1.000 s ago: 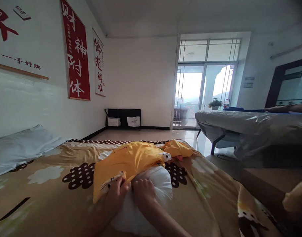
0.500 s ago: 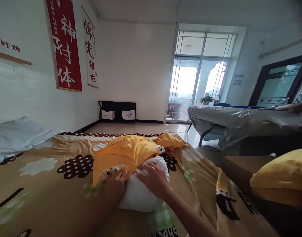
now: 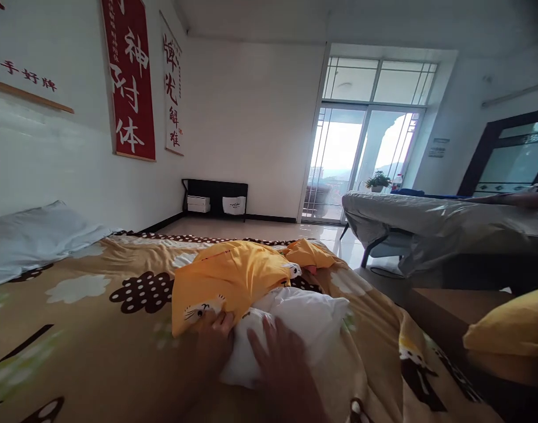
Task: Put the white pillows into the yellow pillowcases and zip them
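Observation:
A yellow pillowcase (image 3: 234,264) with a printed animal face lies on the bed, bulging, its near edge beside a white pillow (image 3: 313,311). My left hand (image 3: 216,341) is closed on the near edge of the pillowcase, by the printed face. On top of the white pillow rests my right hand (image 3: 284,352), its fingers spread and slightly blurred. Part of the white pillow seems to lie under the pillowcase edge; how far it goes in is hidden.
A patterned brown blanket (image 3: 84,341) covers the bed, with a pale pillow (image 3: 40,235) at left. Another yellow cloth (image 3: 310,254) lies behind. At right are a yellow pillow (image 3: 515,323) on a cardboard box (image 3: 449,299) and a plastic-covered table (image 3: 410,217) with a person's arm over it.
The white pillow now spreads farther right, beyond the pillowcase. My right hand has drawn back toward me with its fingers spread wider. My left hand still grips the pillowcase edge.

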Available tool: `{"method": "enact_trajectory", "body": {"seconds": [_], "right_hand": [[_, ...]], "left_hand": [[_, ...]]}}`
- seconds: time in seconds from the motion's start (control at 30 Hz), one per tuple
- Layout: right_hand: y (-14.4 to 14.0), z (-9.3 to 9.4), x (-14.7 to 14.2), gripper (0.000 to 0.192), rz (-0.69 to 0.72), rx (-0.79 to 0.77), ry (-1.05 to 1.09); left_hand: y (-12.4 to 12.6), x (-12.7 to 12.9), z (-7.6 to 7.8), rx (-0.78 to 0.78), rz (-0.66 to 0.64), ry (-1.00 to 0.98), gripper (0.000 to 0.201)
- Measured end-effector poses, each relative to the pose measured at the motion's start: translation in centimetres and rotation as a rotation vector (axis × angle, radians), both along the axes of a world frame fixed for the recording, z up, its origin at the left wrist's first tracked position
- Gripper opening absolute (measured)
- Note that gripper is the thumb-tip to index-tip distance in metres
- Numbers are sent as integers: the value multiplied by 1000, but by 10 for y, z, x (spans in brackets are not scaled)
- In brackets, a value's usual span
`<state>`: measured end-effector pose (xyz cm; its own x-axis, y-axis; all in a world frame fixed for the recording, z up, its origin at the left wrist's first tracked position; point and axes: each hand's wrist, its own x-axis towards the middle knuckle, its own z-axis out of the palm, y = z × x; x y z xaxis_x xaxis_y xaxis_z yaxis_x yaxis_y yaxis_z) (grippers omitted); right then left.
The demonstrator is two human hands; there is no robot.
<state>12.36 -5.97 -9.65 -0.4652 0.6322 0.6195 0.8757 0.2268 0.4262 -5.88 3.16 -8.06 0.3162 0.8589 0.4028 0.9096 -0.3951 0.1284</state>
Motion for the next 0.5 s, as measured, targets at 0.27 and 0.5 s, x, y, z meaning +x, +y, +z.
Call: {"method": "enact_trajectory", "body": {"seconds": [0.27, 0.5], "right_hand": [[61, 0, 19, 77, 49, -172, 26], [70, 20, 10, 63, -51, -202, 117]], "left_hand": [[16, -28, -32, 152, -53, -191, 31], [44, -62, -64, 236, -261, -338, 47]]}}
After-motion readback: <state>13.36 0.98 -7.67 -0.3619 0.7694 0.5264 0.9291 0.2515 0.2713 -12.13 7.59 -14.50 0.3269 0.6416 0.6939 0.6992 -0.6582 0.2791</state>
